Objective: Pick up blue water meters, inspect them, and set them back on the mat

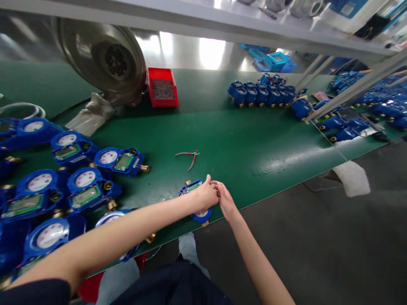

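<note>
A blue water meter (201, 215) with a green circuit board and brass ends lies near the table's front edge. Over its right side is my left hand (207, 195), its fingers bent and pressed towards my other hand; whatever they hold is too small to make out. My right hand (225, 200) meets it from the right, fingertips touching, with the held item, if any, hidden. Pliers (190, 155) with red and grey handles lie spread on the green table (222, 140) just beyond the meter.
Several blue meters (85, 186) crowd the left side. Behind them are a plastic bag (90, 115), a round metal machine (104, 59) and a red bin (163, 103) of small parts. More meters (262, 94) line the back right, below a white shelf (190, 19). A slanted post (356, 87) stands right.
</note>
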Tool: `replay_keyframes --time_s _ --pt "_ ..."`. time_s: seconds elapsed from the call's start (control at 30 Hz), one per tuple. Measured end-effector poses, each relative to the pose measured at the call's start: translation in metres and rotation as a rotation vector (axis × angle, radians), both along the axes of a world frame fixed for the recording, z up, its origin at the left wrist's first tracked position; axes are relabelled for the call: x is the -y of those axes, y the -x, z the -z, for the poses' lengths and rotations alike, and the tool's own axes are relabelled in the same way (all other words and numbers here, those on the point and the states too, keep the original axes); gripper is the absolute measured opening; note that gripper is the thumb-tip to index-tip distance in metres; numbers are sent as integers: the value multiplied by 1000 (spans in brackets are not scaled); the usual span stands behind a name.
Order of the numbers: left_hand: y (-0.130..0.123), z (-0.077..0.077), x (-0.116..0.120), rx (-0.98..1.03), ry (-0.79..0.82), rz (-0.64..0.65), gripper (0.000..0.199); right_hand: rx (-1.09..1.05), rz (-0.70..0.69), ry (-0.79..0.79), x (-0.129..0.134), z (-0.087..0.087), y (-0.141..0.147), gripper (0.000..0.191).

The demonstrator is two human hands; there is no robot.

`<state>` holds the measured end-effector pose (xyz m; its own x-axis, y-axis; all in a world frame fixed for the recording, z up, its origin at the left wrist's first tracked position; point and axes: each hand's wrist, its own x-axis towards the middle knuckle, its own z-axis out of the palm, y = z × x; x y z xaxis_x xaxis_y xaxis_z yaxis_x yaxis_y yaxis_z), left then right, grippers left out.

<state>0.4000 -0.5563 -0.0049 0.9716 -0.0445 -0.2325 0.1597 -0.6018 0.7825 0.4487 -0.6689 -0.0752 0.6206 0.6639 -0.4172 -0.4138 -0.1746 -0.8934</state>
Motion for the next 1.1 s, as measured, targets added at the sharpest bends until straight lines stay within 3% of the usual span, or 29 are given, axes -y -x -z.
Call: replay_keyframes --time_s 0.07,0.1,0.17,0.23,0.27,0.33,0.43,0.5,0.9,1.1 --pt "39 -14 2 180 -127 5 22 -26 -76 -30 -14 -8 -4 45" --pt "61 -17 4 275 -182 -59 24 -39 -124 -22 -20 -12 -6 46" --pt "104 -10 13 363 -204 -378 19 -44 -230 40 -30 -17 -6 46" --pt "139 13 26 273 -82 -866 11 -50 -335 85 -38 -18 -5 45" --pt "150 29 33 181 44 -1041 19 -63 -367 78 -41 -17 -5 45" --pt "160 60 43 -36 396 -1197 43 -112 -389 34 -46 -12 -3 46" --pt "150 92 45 -209 822 -1199 67 -181 -360 5 -49 -2 -1 46" --pt "139 100 41 -204 931 -1176 72 -212 -344 1 -50 2 0 44" --pt "133 108 42 -21 1076 -1123 68 -282 -280 -80 -47 7 7 42" --pt "126 92 53 -2 1209 -1211 66 -312 -275 -76 -47 5 8 41"
